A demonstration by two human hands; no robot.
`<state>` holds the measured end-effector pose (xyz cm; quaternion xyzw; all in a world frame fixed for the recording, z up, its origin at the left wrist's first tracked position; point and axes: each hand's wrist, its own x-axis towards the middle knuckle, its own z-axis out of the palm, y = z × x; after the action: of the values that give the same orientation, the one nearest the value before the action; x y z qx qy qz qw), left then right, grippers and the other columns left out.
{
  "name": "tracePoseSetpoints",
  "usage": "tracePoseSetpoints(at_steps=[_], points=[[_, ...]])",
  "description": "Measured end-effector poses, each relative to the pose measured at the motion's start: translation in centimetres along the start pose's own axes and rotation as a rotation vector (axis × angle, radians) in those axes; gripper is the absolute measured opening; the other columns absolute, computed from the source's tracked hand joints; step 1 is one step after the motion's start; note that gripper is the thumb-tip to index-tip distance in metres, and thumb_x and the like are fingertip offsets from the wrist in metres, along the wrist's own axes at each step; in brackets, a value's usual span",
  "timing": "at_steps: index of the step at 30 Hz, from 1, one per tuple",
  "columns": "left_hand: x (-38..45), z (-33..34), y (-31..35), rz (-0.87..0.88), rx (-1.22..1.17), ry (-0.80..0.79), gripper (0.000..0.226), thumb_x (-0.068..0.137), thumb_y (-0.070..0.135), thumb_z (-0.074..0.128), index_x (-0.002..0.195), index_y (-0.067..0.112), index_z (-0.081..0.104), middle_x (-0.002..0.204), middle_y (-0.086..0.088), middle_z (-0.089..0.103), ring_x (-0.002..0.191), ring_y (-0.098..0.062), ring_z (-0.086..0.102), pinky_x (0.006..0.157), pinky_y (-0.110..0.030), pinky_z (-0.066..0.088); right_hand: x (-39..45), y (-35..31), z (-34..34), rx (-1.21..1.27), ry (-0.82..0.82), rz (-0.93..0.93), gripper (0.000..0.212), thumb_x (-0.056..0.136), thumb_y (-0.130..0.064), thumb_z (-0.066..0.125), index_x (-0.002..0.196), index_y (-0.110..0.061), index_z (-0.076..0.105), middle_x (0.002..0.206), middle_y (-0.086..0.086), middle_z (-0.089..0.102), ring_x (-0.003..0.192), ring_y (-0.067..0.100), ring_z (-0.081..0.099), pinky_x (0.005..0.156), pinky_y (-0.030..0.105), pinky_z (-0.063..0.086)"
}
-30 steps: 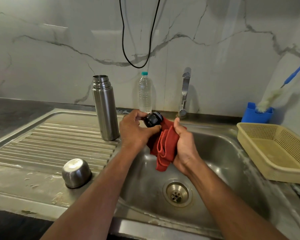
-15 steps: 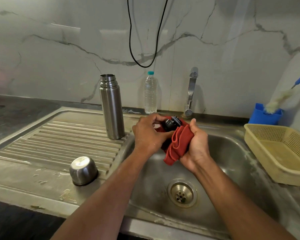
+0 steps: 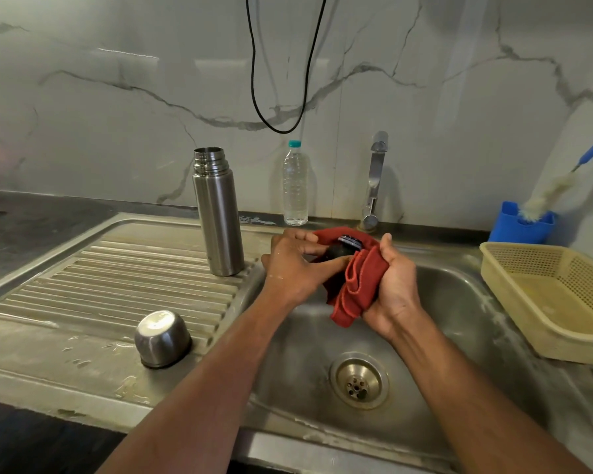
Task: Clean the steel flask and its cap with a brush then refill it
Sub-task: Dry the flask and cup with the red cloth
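Your left hand (image 3: 293, 265) grips the wet black plastic stopper (image 3: 344, 249), your right hand (image 3: 396, 285) grips the red cloth (image 3: 360, 285); at 12 o'clock over the steel sink (image 3: 459, 302), the stopper could slip.

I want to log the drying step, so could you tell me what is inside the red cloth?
The black stopper sits in the red cloth, held by the left hand and right hand. Its lower part is covered by cloth and fingers.

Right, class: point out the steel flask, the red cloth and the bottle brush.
steel flask (image 3: 220, 217), head view, middle of its upright body.
red cloth (image 3: 360, 285), head view, folds beside the right palm.
bottle brush (image 3: 555, 189), head view, its white bristles.
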<state>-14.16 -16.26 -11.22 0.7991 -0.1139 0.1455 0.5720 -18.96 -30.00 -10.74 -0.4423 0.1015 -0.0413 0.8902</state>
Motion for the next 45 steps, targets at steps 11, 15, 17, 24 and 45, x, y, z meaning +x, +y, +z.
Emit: tracePoseSetpoints(at_steps=[11,15,17,24,45], points=[[0.1,-1.5,-0.7,0.13,0.162,0.09,0.05,0.068,0.039,0.097,0.114,0.033,0.081,0.103,0.017,0.08,0.097,0.005,0.071,0.098,-0.028,0.058,-0.1,0.7,0.7,-0.076,-0.023,-0.01,0.064,0.108,-0.056,0.037,0.128,-0.005,0.069,0.122,0.029,0.072,0.12,0.043,0.068,0.105,0.06,0.052],[-0.8,0.1,-0.1,0.227,0.13,-0.059,0.042,0.072,0.035,0.095,0.112,0.032,0.082,0.097,0.016,0.081,0.091,0.004,0.074,0.089,-0.034,0.063,0.2,0.5,0.1,-0.039,0.022,-0.009,0.068,0.106,-0.059,0.039,0.128,-0.001,0.067,0.122,0.03,0.071,0.119,0.046,0.067,0.107,0.069,0.047],[-0.8,0.4,-0.3,0.19,0.136,-0.027,0.043,0.069,0.043,0.094,0.11,0.038,0.082,0.094,0.019,0.08,0.087,0.005,0.074,0.086,-0.034,0.064,0.4,0.6,-0.1,-0.036,0.052,-0.013,0.069,0.105,-0.06,0.042,0.129,0.0,0.066,0.12,0.029,0.069,0.115,0.045,0.067,0.107,0.072,0.044],[0.0,-1.3,-0.5,0.004,0.367,0.153,0.048,0.067,0.048,0.096,0.111,0.037,0.081,0.086,0.009,0.08,0.08,-0.008,0.075,0.081,-0.035,0.063,0.1,1.4,0.7,-0.137,0.005,0.023,0.067,0.107,-0.057,0.038,0.127,-0.002,0.069,0.123,0.03,0.07,0.117,0.044,0.068,0.1,0.056,0.055],[-0.3,-1.6,-0.3,-0.1,0.324,0.158,0.055,0.067,0.038,0.098,0.119,0.032,0.079,0.114,0.007,0.079,0.105,-0.008,0.073,0.085,-0.02,0.05,-0.2,1.5,1.1,-0.204,0.017,0.008,0.064,0.106,-0.058,0.042,0.124,-0.003,0.069,0.124,0.028,0.071,0.117,0.044,0.068,0.104,0.062,0.052]])
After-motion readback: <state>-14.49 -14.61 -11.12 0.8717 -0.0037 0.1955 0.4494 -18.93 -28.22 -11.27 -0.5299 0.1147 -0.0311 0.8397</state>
